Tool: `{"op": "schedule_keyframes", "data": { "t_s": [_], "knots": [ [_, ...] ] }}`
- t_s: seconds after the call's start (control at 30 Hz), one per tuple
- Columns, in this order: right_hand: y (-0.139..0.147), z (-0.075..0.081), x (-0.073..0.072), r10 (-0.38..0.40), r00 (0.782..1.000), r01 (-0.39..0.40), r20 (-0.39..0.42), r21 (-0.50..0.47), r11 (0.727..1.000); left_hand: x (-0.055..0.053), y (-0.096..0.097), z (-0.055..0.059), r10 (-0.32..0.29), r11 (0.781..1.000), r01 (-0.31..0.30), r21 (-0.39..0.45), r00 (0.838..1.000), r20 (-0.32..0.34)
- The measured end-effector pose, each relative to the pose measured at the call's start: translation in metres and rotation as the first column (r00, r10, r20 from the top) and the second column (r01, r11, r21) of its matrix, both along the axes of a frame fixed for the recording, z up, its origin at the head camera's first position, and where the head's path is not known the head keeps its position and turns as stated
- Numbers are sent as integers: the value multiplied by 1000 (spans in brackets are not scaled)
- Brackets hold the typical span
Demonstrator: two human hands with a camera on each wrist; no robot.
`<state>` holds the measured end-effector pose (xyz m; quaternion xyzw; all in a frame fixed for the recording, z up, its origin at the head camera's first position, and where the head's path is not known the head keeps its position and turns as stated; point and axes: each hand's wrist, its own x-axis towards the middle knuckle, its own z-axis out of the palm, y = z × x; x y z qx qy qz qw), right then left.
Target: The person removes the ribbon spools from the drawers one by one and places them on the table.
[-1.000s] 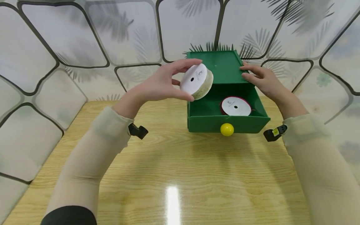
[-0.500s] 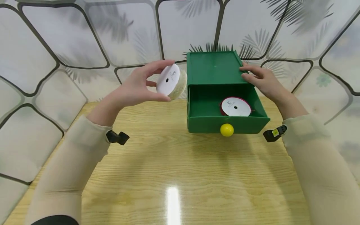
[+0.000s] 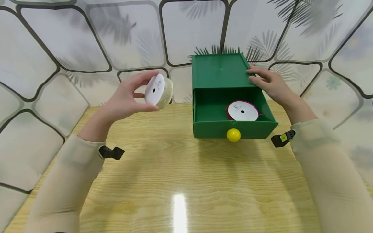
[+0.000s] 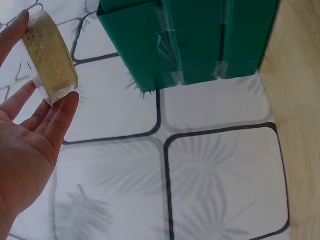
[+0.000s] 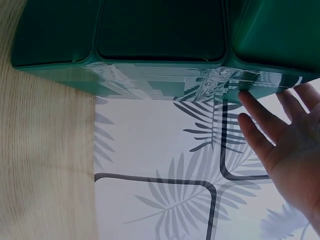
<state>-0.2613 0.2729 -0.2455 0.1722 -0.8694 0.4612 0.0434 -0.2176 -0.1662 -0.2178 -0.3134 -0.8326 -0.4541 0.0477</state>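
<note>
In the head view my left hand (image 3: 123, 100) holds a spool of cream ribbon (image 3: 166, 94) in the air, thumb below and fingers above, its white face turned toward me. The left wrist view shows the gold-cream ribbon edge (image 4: 52, 55) between the fingers. To the right stands a green box (image 3: 218, 71) with its drawer (image 3: 209, 130) pulled out by a yellow knob side (image 3: 233, 135). Inside lies a spool of red ribbon (image 3: 247, 109), white face up. My right hand (image 3: 271, 84) rests its fingers on the box's upper right edge, fingers loosely extended.
Box and drawer stand at the back of a wooden table (image 3: 151, 181), close to a patterned wall covering (image 3: 195, 32). Clear tape (image 5: 160, 82) covers seams on the box's side. Black wrist cameras (image 3: 112, 152) sit on both sleeves.
My left hand has carried the cream ribbon spool leftward, from over the drawer to left of the box, slightly lower now. The right hand and the red spool stay in place.
</note>
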Motion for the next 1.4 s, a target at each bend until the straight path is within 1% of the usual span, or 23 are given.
{"op": "schedule_keyframes", "data": {
  "t_s": [0.07, 0.23, 0.5, 0.67, 0.8, 0.87, 1.0, 1.07, 1.17, 1.27, 1.4],
  "knots": [
    [0, 0, 0, 1, 1000, -1, -4, -2, 1000, -1, -6, -7, 23, 1000, -23, -7, 1000, 3],
    [-1, 0, 0, 0, 1000, 0, -11, 0, 1000, -3, -19, -21, 81, 997, -81, -19, 996, 45],
    [0, -1, 0, -3, 1000, 3, -6, -7, 1000, -8, -41, -47, 156, 987, -150, -55, 978, 138],
    [0, -2, -1, -4, 1000, 4, -7, -7, 1000, -12, -56, -62, 203, 976, -183, -116, 959, 198],
    [0, -2, -1, -8, 1000, 8, -2, -10, 1000, -15, -69, -75, 234, 961, -189, -202, 945, 228],
    [0, -2, 0, -8, 1000, 8, 0, -16, 1000, -16, -74, -81, 239, 953, -183, -242, 944, 229],
    [0, -2, 0, -5, 1000, 5, -1, -23, 1000, -20, -82, -91, 238, 943, -175, -283, 949, 206],
    [0, -2, 0, -5, 1000, 5, -2, -21, 1000, -21, -86, -94, 236, 938, -174, -301, 954, 184],
    [0, -3, 0, -5, 1000, 5, -3, -18, 1000, -23, -92, -98, 231, 932, -168, -322, 958, 171],
    [0, -3, 0, -4, 1000, 4, -2, -18, 1000, -25, -98, -101, 231, 927, -162, -338, 957, 175],
    [0, -4, -1, -3, 1000, 3, -3, -19, 1000, -30, -105, -105, 247, 919, -166, -359, 949, 195]
  ]
}}
